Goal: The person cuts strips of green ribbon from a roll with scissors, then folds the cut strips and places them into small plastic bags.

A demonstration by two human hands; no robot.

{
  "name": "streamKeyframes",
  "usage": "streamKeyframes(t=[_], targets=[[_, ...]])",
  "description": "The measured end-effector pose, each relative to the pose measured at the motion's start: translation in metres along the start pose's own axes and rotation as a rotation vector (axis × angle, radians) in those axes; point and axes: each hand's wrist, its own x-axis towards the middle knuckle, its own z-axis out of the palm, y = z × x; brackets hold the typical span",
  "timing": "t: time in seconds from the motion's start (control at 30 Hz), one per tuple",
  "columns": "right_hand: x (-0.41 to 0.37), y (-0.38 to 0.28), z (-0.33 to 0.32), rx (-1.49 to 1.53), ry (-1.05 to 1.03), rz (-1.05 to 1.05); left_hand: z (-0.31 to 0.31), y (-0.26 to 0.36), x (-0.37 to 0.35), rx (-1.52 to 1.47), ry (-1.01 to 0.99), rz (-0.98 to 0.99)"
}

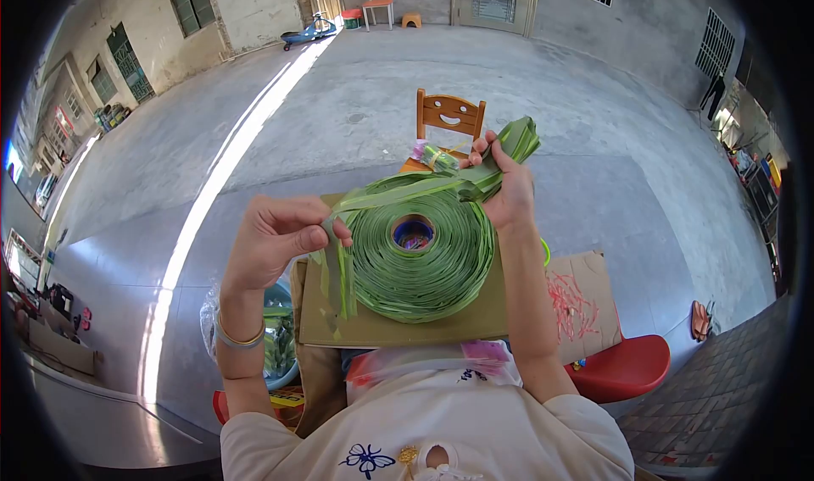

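Observation:
My left hand pinches the loose ends of a flat green ribbon, and short tails hang below the fingers. The ribbon stretches across to my right hand, raised higher, which grips a folded green ribbon bundle between thumb and fingers. Under both hands lies a large coil of green ribbon with a cardboard core, flat on a brown cardboard box. Beyond the coil, a small clear-and-pink packet with green contents is partly hidden.
A wooden chair with a smiling back stands past the box. At left is a blue basin with plastic-wrapped green items. To the right are a cardboard piece with pink-red strands and a red chair.

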Motion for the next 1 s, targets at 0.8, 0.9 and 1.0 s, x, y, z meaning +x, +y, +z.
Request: streamKeyframes(t=[0.8,0.9,1.0], targets=[[0.000,0.000,-0.002,-0.030,-0.038,0.066,0.002,-0.009,-0.005,-0.063,0.038,0.042],[0.001,0.000,-0.002,-0.025,-0.019,0.067,0.007,-0.008,-0.003,-0.056,0.037,0.086],[0.003,0.002,-0.004,0.030,-0.046,0.127,0.017,-0.002,0.003,-0.030,0.029,0.136]])
